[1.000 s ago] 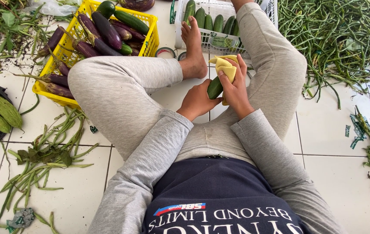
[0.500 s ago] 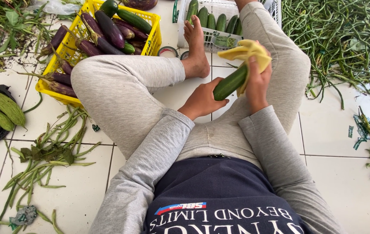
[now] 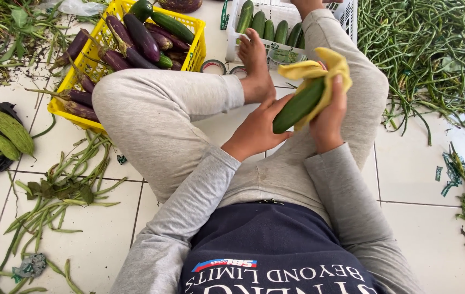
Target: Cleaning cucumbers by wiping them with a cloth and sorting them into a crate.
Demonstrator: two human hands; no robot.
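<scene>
Change: both hands and the cucumber have risen since the earlier frame, the left hand now back on its lower end.
Left hand: fingers lightly cupping the cucumber's lower tip.
Right hand: closed round the cucumber through a yellow cloth; its palm and the cucumber's top end are hidden by the cloth.
Cucumber: tilted, above the crossed legs, in front of a bare foot.
Yellow crate: left, holding aubergines.
White crate: far, holding cucumbers, cut off at the top edge.
Beans: heaped on the right.
</scene>
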